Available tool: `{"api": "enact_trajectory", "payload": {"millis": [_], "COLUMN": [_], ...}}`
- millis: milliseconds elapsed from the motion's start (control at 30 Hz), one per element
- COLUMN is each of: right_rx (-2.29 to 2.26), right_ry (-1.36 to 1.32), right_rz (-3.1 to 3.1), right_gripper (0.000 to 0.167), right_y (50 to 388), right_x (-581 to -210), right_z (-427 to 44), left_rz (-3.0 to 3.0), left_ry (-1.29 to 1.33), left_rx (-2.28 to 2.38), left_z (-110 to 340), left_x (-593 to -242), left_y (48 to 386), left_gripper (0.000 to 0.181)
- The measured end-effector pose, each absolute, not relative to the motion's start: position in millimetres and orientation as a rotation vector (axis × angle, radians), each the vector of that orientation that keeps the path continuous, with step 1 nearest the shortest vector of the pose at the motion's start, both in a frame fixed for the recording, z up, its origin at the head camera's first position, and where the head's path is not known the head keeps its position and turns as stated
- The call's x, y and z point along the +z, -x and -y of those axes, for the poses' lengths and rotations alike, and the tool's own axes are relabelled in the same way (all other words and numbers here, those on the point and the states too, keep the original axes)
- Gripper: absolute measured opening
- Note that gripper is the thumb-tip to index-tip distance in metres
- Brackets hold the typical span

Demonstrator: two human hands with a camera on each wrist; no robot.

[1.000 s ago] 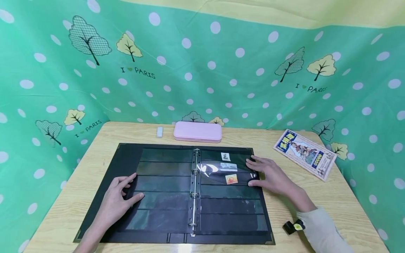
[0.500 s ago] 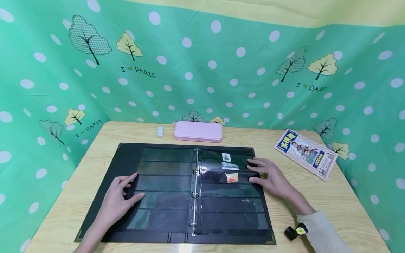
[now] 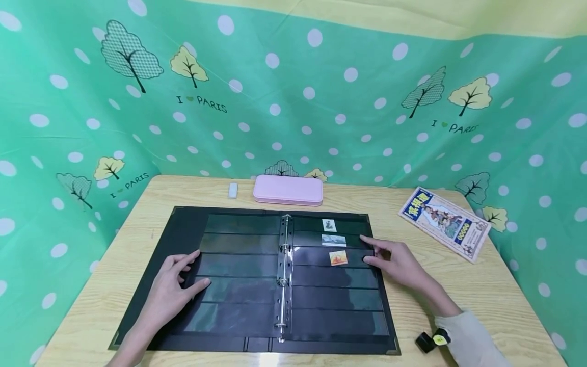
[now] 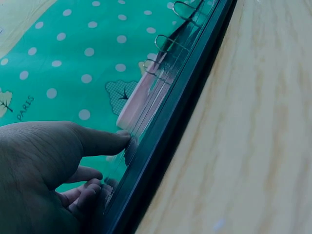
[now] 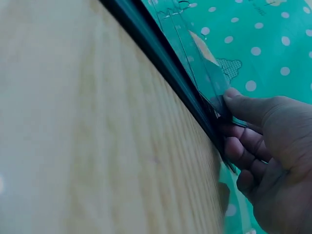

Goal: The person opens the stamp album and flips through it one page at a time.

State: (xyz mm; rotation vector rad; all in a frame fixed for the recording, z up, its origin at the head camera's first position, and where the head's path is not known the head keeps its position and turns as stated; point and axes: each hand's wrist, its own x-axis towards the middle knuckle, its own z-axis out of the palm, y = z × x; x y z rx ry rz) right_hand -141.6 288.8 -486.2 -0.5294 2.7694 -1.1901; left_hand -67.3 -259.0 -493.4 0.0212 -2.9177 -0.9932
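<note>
A black ring-binder stamp album [image 3: 184, 219] lies spread on the table, with clear-strip pages on both sides of its metal rings. Three stamps sit in separate upper strips of the right page: a small pale stamp [image 3: 328, 225], a bluish landscape stamp [image 3: 333, 240] and an orange stamp [image 3: 339, 258]. My right hand [image 3: 396, 262] pinches the outer edge of the right page [image 5: 214, 87] between thumb and fingers, as the right wrist view shows. On the left page [image 3: 238, 285], my left hand [image 3: 167, 288] rests near the outer edge, thumb and fingers spread, touching the sheet.
Behind the album stand a pink case [image 3: 288, 190] and a small whitish block [image 3: 233, 190]. A printed booklet [image 3: 445, 223] lies at the back right. A small black object [image 3: 425, 342] is by the right sleeve. Green dotted cloth [image 3: 293, 102] surrounds the table.
The right page's bulge has flattened and the glare on it has shrunk. My right fingers have drawn closer together at its edge. The left hand stays put.
</note>
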Motion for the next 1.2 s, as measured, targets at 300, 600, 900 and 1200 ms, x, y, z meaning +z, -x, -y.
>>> {"api": "enact_trajectory", "payload": {"millis": [300, 600, 900, 1200], "right_rx": [-1.305, -1.587, -1.762, -1.869], "right_ry": [0.450, 0.331, 0.285, 0.269], "right_rz": [-2.740, -2.499, -2.282, -2.272], "right_gripper": [0.072, 0.073, 0.064, 0.056], "right_y": [127.3, 106.9, 93.1, 79.3], "right_x": [-477.4, -464.1, -453.0, -433.0], "right_z": [-286.8, -295.4, -294.0, -280.1], "left_rz": [2.925, 2.916, 2.872, 2.743], "left_ry": [-0.018, -0.013, -0.002, 0.082], "left_rx": [-1.001, -1.002, -0.992, -1.020], "left_z": [258.6, 257.5, 254.3, 230.6], "left_x": [-493.4, -490.8, -485.3, -468.6], "left_y": [67.9, 66.7, 61.9, 55.2], "left_gripper": [0.077, 0.077, 0.067, 0.053]}}
